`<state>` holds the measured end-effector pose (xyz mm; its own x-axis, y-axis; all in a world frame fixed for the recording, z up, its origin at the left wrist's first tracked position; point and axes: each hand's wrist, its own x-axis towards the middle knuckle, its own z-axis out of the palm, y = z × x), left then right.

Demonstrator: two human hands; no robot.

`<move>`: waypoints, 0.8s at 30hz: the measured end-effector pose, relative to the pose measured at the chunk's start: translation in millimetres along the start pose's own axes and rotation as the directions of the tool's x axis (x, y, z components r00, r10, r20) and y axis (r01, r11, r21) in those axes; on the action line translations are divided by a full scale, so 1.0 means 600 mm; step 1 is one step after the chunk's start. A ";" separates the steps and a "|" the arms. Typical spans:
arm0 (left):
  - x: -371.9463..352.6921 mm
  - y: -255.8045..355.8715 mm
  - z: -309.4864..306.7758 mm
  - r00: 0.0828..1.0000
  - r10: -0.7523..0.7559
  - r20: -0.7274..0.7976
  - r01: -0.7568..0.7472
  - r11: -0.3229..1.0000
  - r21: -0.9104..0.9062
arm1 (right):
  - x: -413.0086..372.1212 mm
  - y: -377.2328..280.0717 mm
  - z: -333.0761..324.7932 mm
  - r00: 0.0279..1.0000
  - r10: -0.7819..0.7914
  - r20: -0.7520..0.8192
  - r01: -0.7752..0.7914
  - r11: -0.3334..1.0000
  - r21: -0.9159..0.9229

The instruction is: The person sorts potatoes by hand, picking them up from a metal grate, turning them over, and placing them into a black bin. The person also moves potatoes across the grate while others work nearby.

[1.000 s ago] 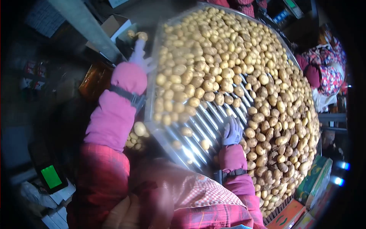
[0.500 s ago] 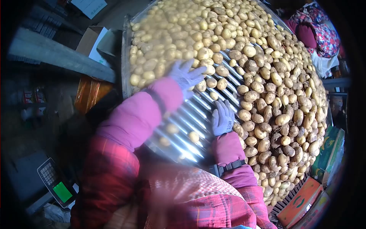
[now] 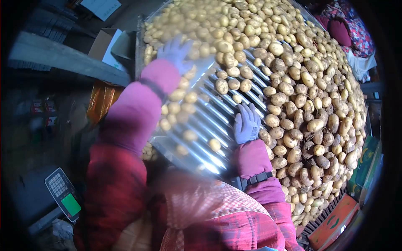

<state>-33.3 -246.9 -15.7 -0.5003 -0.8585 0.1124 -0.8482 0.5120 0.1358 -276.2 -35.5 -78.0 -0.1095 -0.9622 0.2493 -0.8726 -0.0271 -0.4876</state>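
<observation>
My left hand (image 3: 175, 53), in a pale lavender glove, is stretched over potatoes (image 3: 205, 31) at the upper left of the rack. Its fingers look spread, with some motion blur, and I see nothing gripped. My right hand (image 3: 247, 124), gloved alike, lies on the metal bars (image 3: 209, 106) with fingers extended, beside the large heap of soil-marked potatoes (image 3: 299, 121). A small group of potatoes (image 3: 233, 79) sits on the bars above it. A few single potatoes (image 3: 214, 144) rest on the lower bars, and several more lie below my left wrist.
A scale with a green display (image 3: 70, 205) stands at lower left. A beam (image 3: 69, 58) and an open cardboard box (image 3: 104, 46) are at upper left. Cartons (image 3: 334, 221) line the lower right edge. Another person's sleeve (image 3: 339, 33) shows at upper right.
My left hand has moved up and left, off the bars and onto the potatoes there. Potatoes now show below its wrist. My right hand stays nearly in place.
</observation>
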 end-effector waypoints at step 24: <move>-0.237 0.086 -0.004 0.793 0.476 0.380 -0.539 0.839 0.073 | -0.004 0.006 0.008 0.998 -0.045 -0.042 0.044 0.999 -0.010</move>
<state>-5.5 -98.5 -22.6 -0.8669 -0.4473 -0.2200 -0.4548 0.8904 -0.0181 -276.7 -34.7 -84.3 -0.0900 -0.9480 0.3054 -0.8815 -0.0669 -0.4674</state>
